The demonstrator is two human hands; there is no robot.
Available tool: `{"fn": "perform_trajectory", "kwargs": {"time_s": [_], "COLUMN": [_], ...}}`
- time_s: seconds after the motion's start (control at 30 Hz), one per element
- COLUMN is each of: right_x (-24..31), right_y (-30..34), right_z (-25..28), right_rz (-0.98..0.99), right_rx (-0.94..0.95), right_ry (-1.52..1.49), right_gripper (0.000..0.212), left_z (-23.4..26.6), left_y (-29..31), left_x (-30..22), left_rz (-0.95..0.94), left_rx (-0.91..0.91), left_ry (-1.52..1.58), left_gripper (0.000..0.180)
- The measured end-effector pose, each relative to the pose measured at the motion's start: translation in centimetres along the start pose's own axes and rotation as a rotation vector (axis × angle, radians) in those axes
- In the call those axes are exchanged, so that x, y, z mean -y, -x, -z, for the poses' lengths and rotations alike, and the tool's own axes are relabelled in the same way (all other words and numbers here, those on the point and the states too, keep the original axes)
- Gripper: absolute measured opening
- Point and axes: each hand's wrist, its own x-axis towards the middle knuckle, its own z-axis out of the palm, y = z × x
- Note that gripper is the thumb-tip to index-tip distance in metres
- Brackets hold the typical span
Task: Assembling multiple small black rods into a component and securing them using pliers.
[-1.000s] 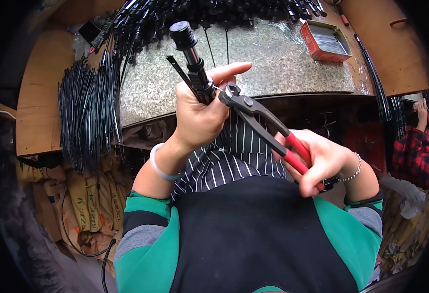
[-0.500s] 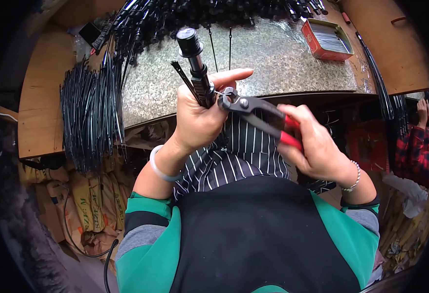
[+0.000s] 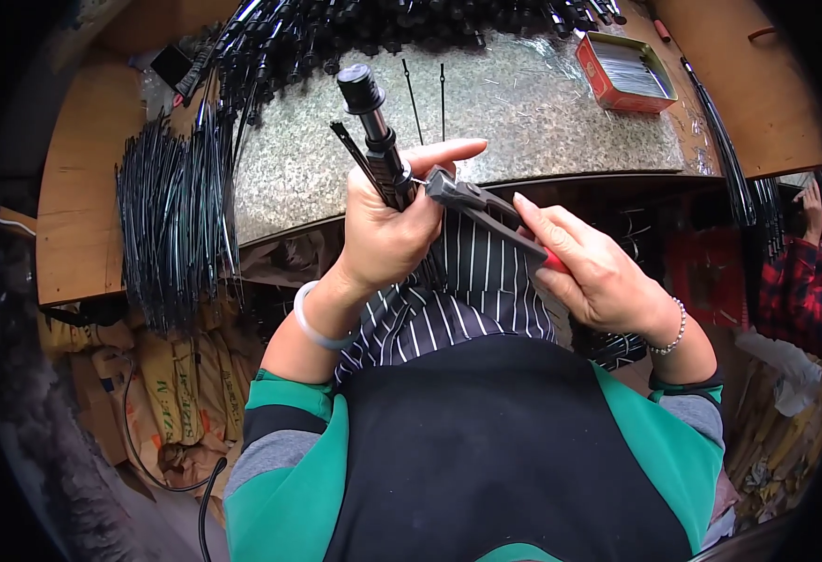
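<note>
My left hand (image 3: 385, 236) is closed around a black folded umbrella frame (image 3: 371, 117), its index finger stretched out to the right. The frame stands tilted, with a thick black cap and a short silver tube on top. Thin black ribs stick up beside the tube. In my right hand (image 3: 603, 267) is a pair of end-cutting pincers (image 3: 490, 214) with dark jaws and red grips. The jaws are at a thin light wire (image 3: 419, 181) by the frame, next to my left fingers. Whether they bite on the wire is too small to tell.
A speckled board (image 3: 308, 159) covers the bench before me. Many black frames (image 3: 336, 28) are heaped along its far side. Bundled thin black rods (image 3: 172, 206) hang over the left edge. A red box (image 3: 626, 101) of thin metal pieces stands at far right. Another person's plaid sleeve (image 3: 795, 290) shows at right.
The pincers have turned, and their handles have come closer together. My right fingers have closed in on the grips. My left hand with the frame has shifted only slightly.
</note>
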Motion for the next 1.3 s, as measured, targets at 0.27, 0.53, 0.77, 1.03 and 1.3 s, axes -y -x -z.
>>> {"fn": "perform_trajectory", "kwargs": {"time_s": [0.27,0.53,0.77,1.03,1.3], "right_x": [0.2,-0.2,-0.5,-8.5,-0.6], "right_y": [-0.4,0.4,-0.8,-3.6,-1.4], "right_z": [0.9,2.0,2.4,0.1,-4.2], "right_rz": [-0.14,-0.276,-0.321,-0.411,-0.199], "right_rx": [0.069,0.084,0.07,-0.297,0.055], "right_ry": [0.032,0.114,0.094,0.935,-0.747], "right_gripper": [0.061,0.021,0.018,0.038,0.088], "left_z": [-0.1,0.3,0.8,1.4,-0.1], "left_y": [-0.4,-0.5,-1.3,-3.0,-4.0], "left_x": [0.2,0.1,-0.2,-0.4,0.4], "left_rz": [-0.033,-0.051,0.031,0.014,0.03], "left_rx": [0.015,0.039,0.089,0.251,-0.006], "left_ry": [0.008,-0.12,-0.224,0.808,0.929], "left_gripper": [0.03,0.041,0.046,0.055,0.045]}}
